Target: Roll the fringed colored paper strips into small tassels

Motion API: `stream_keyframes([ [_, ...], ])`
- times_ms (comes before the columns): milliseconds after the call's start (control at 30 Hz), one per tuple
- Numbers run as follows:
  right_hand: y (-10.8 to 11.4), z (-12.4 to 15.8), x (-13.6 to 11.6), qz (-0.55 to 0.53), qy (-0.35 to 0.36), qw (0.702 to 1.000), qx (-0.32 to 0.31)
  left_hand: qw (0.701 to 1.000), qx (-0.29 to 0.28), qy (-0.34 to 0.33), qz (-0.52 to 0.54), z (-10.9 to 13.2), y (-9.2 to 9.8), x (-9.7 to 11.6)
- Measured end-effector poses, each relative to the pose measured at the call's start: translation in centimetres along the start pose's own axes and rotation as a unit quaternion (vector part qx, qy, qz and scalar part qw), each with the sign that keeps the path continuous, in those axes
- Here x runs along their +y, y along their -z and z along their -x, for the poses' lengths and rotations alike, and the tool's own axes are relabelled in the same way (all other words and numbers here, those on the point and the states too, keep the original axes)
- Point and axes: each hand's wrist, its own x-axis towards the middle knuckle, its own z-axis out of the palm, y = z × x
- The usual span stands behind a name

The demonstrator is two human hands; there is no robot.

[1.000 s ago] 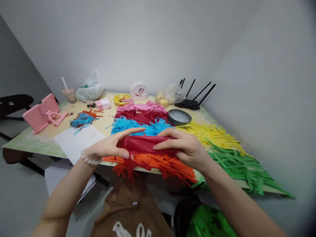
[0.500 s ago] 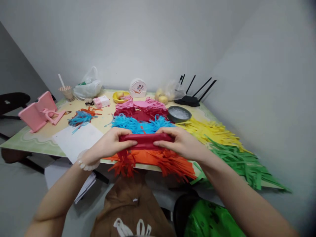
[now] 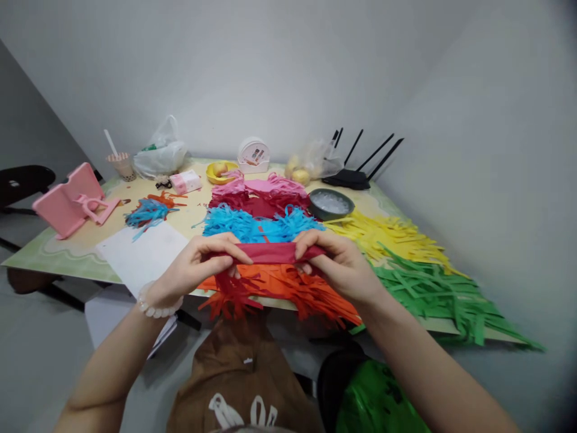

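Note:
Between my two hands a dark red strip of tissue paper [image 3: 270, 253] is stretched level, with fringe hanging below its left end. My left hand [image 3: 210, 258] pinches the left end between thumb and fingers. At the right end, my right hand [image 3: 331, 261] grips it with thumb and curled fingers. Orange fringed paper [image 3: 279, 281] lies just below and behind the strip at the table's front edge. Beyond it are blue fringed paper [image 3: 265, 228], another dark red fringed piece [image 3: 261, 207] and pink fringed paper [image 3: 256, 186].
Yellow fringe [image 3: 396, 237] and green fringe [image 3: 446, 294] spread at right. A bowl [image 3: 331, 204], black router [image 3: 347, 179], pink stand [image 3: 67, 201], drink cup [image 3: 121, 167], plastic bag [image 3: 160, 159], white paper [image 3: 144, 255] and loose paper scraps [image 3: 151, 211] surround the work.
My fingers have shifted their grip on the red strip, which now looks narrower and flatter between them. The view has moved slightly.

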Motion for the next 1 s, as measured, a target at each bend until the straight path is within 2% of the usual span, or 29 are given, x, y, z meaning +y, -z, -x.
stream_keyframes([
  [100,0.0,0.0,0.0,0.044,0.023,0.999,-0.017,0.998,0.038,0.008,-0.045,-0.1,-0.5,0.2],
  [233,-0.4,0.1,-0.5,0.178,0.063,0.981,0.033,0.978,0.128,-0.049,-0.156,-0.4,-1.1,-0.3],
  [333,-0.8,0.1,-0.8,0.261,0.088,0.960,0.046,0.967,0.118,-0.065,-0.215,-0.6,-1.1,-0.5],
  [467,-0.8,0.2,-0.8,0.309,0.085,0.946,0.049,0.968,0.078,-0.016,-0.238,-0.8,-0.9,-0.5],
  [533,-0.7,0.2,-0.8,0.291,0.065,0.953,0.059,0.980,0.069,0.014,-0.187,-0.8,-0.9,-0.6],
  [600,-0.8,0.2,-0.7,0.237,0.035,0.968,0.070,0.994,0.050,0.044,-0.081,-0.6,-1.0,-0.6],
  [733,-1.3,0.4,-0.3,0.090,-0.006,0.992,0.083,0.992,0.035,0.071,0.096,-0.4,-1.2,-0.8],
  [867,-1.5,0.6,0.5,0.015,0.001,0.997,0.072,0.980,0.047,0.052,0.184,-0.4,-1.1,-1.2],
  [1000,-1.5,0.5,0.5,0.037,0.030,0.997,0.055,0.979,0.052,0.053,0.191,-0.2,-1.1,-1.3],
])
